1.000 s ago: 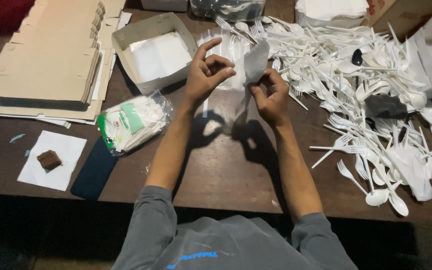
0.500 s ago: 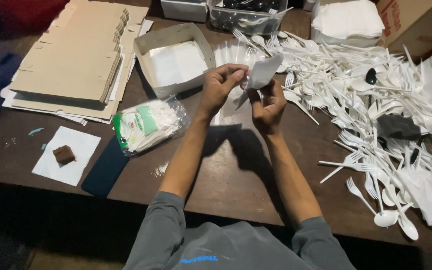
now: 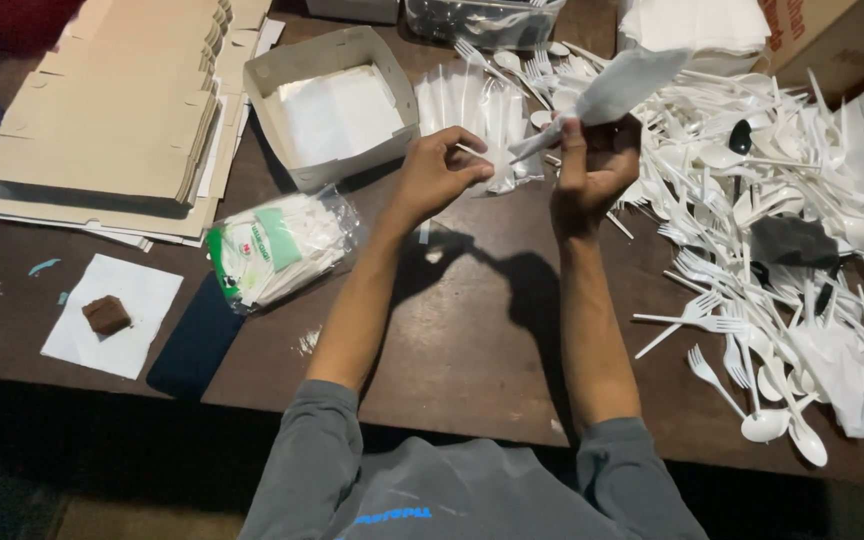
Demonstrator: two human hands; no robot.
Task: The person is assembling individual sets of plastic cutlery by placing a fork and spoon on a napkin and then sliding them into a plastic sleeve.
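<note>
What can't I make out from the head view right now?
- Contents of the sleeve in the right hand: hidden by the wrapper.
- What the left hand pinches: too small, thin white piece.
- Clear tub: cut off by the top edge.
- Cardboard carton: cut off at the corner.

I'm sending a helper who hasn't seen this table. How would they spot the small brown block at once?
Start at the stack of flat cardboard sheets at the table's far left. Just nearer the table's front edge lies a white paper square, beside a dark flat rectangle. The small brown block sits on that paper, the only brown lump among white and plastic things.
</note>
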